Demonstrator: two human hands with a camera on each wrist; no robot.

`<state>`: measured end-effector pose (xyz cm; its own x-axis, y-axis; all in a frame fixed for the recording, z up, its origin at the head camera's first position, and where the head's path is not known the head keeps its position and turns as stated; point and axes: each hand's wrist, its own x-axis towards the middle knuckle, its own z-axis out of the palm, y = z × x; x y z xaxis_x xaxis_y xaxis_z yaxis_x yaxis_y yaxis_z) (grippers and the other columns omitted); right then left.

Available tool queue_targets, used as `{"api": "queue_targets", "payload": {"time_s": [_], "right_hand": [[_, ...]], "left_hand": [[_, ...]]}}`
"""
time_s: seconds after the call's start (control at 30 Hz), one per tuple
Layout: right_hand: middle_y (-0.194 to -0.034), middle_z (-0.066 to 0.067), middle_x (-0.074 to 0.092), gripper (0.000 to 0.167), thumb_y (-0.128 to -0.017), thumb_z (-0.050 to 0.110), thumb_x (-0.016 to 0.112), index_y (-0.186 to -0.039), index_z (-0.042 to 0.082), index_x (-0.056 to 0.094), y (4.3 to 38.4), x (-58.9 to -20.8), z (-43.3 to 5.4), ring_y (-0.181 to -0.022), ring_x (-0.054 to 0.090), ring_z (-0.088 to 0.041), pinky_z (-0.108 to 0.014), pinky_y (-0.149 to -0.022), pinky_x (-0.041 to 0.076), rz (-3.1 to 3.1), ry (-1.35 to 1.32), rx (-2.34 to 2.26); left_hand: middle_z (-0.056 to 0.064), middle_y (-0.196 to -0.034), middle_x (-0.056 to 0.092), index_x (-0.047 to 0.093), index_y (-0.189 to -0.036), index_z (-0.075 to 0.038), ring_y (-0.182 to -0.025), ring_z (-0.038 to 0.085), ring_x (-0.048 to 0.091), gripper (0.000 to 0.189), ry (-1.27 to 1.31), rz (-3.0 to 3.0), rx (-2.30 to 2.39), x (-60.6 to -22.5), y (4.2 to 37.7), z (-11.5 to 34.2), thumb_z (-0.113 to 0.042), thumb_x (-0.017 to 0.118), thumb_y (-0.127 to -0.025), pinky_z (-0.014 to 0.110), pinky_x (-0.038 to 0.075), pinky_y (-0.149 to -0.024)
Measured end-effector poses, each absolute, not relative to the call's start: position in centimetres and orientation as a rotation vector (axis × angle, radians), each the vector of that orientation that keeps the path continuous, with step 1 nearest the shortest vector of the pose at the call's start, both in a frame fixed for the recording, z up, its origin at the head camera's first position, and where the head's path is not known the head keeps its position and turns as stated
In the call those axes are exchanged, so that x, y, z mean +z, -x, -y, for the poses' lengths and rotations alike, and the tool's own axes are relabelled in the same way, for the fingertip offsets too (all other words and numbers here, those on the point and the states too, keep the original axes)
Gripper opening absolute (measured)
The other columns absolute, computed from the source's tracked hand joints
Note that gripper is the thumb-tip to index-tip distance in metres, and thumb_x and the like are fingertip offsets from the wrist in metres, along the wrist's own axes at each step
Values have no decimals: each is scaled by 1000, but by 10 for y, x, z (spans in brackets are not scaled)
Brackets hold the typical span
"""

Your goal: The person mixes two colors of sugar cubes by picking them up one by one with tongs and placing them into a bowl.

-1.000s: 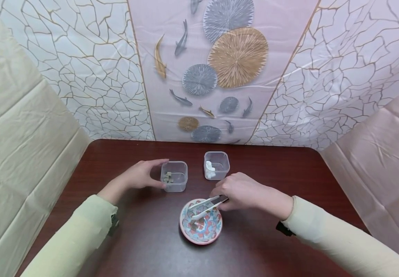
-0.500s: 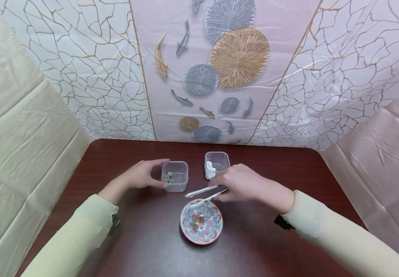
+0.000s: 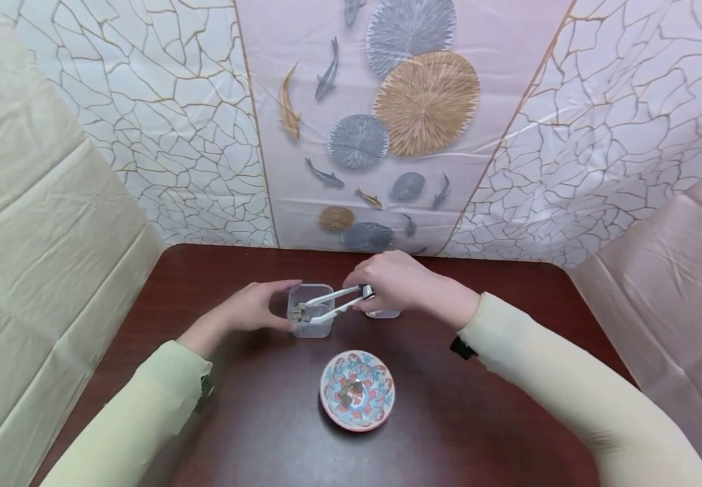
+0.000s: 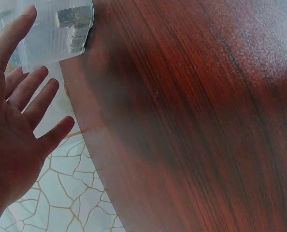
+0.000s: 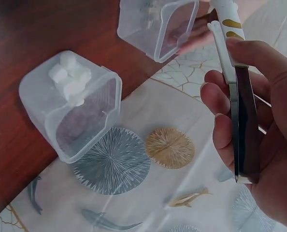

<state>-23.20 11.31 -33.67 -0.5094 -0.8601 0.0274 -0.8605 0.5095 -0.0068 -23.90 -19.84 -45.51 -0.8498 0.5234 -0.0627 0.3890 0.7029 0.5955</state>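
Note:
My right hand grips a pair of tongs with white arms and a dark handle. The tongs' spread tips reach into the left clear plastic container, by several small grey-green cubes; whether they touch a cube cannot be told. At that container's left side is my left hand, thumb and index finger touching its edges, fingers straight and spread in the left wrist view. Below my right hand, a second clear container holds several white cubes; it is mostly hidden in the head view.
A patterned bowl with a few brownish pieces inside stands nearer on the dark wooden table. A patterned cloth hangs behind the table's far edge, with pale cloth on both sides.
My right hand has carried the tongs away from the bowl, up and left, to the left container. The tongs' arms have spread apart. My left hand has stayed at the container.

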Motion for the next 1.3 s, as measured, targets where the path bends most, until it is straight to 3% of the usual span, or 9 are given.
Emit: {"api": "queue_targets", "payload": {"time_s": [0.3,0.53,0.67,0.8,1.1,1.3], "right_hand": [[-99,6,80,21,-91,28,85,-111,21,83,259,-343,-85,-86,73,-17,-41,-73,59,2834,-1514,-106],[-101,5,79,25,-93,29,83,-117,21,82,270,-357,-68,-91,72,-16,-39,-78,60,2831,-1570,-266],[-97,5,78,25,-93,29,84,-116,20,83,273,-361,-60,-87,70,-15,-38,-77,59,2830,-1598,-336],[-87,7,73,20,-90,30,85,-108,20,83,274,-364,-54,-80,66,-15,-39,-74,57,2817,-1605,-380],[-87,6,74,14,-88,28,86,-97,19,83,278,-379,-46,-80,68,-15,-38,-76,59,2784,-1640,-352],[-77,7,67,7,-87,24,84,-85,22,78,276,-383,-41,-74,64,-17,-38,-73,57,2764,-1639,-325]], "left_hand": [[15,-150,63,50,-160,-9,-141,33,57,93,-762,-2686,864,-455,241,197,-39,93,-83,55,44,-117],[15,-151,62,50,-160,-8,-141,32,58,93,-752,-2671,878,-452,240,195,-39,93,-83,55,44,-117],[15,-150,63,51,-160,-9,-140,32,59,93,-767,-2678,868,-452,241,195,-41,93,-83,54,45,-117],[16,-151,63,50,-159,-7,-140,33,58,94,-775,-2681,859,-452,241,195,-42,92,-83,55,45,-117],[15,-151,62,51,-160,-9,-141,32,58,93,-739,-2670,876,-451,239,197,-40,93,-83,54,44,-118],[14,-152,62,50,-160,-9,-141,32,57,93,-726,-2674,869,-453,239,199,-40,93,-83,54,44,-118]]}}
